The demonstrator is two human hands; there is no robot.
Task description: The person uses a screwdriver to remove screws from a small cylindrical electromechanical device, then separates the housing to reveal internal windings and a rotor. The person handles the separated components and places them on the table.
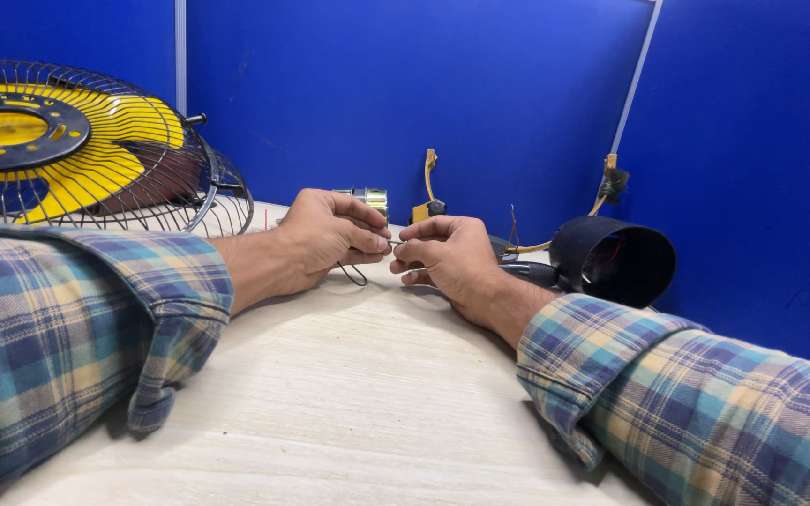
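My left hand [325, 234] and my right hand [447, 255] meet fingertip to fingertip over the pale wooden table [349, 403]. Between them they pinch a thin wire [394, 243]; a dark loop of it hangs below my left hand [356, 275]. Both hands' fingers are closed around the wire ends. Plaid sleeves cover both forearms. Just behind my left hand stands a small metal motor part [372, 198], partly hidden.
A wire-guard fan with yellow blades [67, 141] lies at the far left. A black cylindrical housing [616, 260] with yellow wires [602, 192] sits at the right. A yellow connector [428, 201] stands behind the hands. Blue partition walls [405, 84] close the back and right.
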